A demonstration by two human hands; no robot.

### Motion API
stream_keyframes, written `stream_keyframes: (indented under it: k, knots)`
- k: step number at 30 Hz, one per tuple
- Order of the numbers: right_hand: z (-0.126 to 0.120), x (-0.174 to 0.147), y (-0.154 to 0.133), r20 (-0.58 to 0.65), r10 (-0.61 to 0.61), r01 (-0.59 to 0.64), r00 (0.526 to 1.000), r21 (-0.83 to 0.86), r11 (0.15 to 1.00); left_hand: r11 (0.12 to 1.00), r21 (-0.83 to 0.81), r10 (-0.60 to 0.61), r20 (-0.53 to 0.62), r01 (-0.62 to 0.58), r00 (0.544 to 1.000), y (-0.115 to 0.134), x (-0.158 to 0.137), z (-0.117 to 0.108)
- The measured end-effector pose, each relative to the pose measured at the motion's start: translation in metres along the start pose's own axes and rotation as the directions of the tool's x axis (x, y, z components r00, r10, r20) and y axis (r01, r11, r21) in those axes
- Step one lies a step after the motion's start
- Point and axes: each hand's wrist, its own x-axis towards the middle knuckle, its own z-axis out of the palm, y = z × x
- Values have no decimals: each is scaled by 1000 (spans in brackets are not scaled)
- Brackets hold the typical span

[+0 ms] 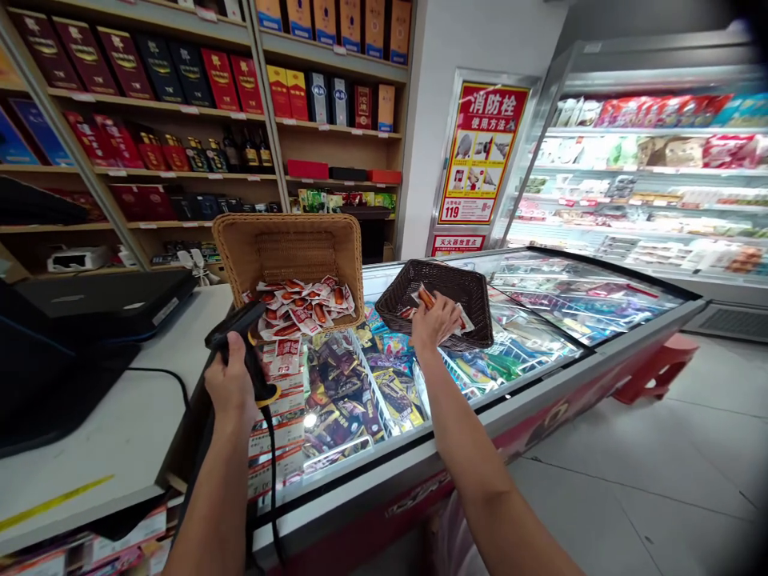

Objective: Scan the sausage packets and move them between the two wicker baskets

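My left hand (231, 382) is closed around the handle of a black barcode scanner (259, 372), whose cord hangs down over the freezer edge. Inside the dark brown woven basket (477, 292), my right hand (436, 322) curls its fingers over a wrapped sausage (426, 296). Another clear-and-white wrapper (465, 320) shows by the right side of that hand; part of the basket's contents is hidden under it. To the left, a tan wicker basket (288, 236), tipped toward me, holds a pile of individually wrapped sausages (309, 308).
Both baskets rest on a glass-topped chest freezer (540, 324) filled with packaged goods. A white counter (174, 352) with black equipment stands at left. Price labels (276, 436) lie on the glass. A red stool (657, 372) stands beyond the freezer. Shelves of boxes line the back wall.
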Motion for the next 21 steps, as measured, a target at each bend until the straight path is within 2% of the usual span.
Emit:
stream_keyframes:
  k: [2, 4, 5, 6, 8, 10, 13, 15, 16, 18, 20, 21]
  knots:
    - [-2, -10, -7, 21, -62, 62, 998, 5, 998, 995, -90, -49, -86, 41, 995, 3, 3, -2]
    - [-4, -32, -24, 161, -184, 177, 970, 62, 982, 988, -146, -67, -142, 46, 988, 6, 4, -4]
    - [-5, -48, -36, 269, -256, 235, 928, 108, 966, 987, -158, -65, -158, 40, 985, 7, 4, -5]
    - [-6, -65, -49, 385, -319, 279, 866, 158, 947, 986, -166, -64, -166, 36, 984, 7, 4, -6]
    - [-6, -103, -78, 592, -424, 342, 685, 253, 905, 984, -176, -62, -172, 31, 983, 7, 3, -7]
    - [-5, -139, -107, 702, -490, 377, 516, 327, 866, 983, -182, -62, -171, 30, 983, 6, 2, -8]
    - [-2, -178, -143, 769, -545, 421, 335, 395, 816, 981, -192, -66, -132, 40, 989, 4, 1, -9]
    - [-1, -192, -156, 781, -573, 472, 248, 419, 776, 979, -193, -80, -107, 58, 991, 3, 1, -10]
    - [0, -194, -157, 781, -584, 493, 222, 426, 758, 980, -189, -88, -102, 67, 991, 3, 1, -11]
    - [2, -190, -151, 766, -606, 499, 214, 447, 742, 983, -166, -97, -100, 80, 990, 3, 0, -10]
    - [4, -175, -135, 736, -628, 432, 254, 495, 754, 988, -131, -89, -89, 76, 992, 2, -1, -9]
    - [5, -164, -124, 717, -632, 365, 293, 527, 767, 991, -113, -82, -78, 73, 994, 1, -1, -8]
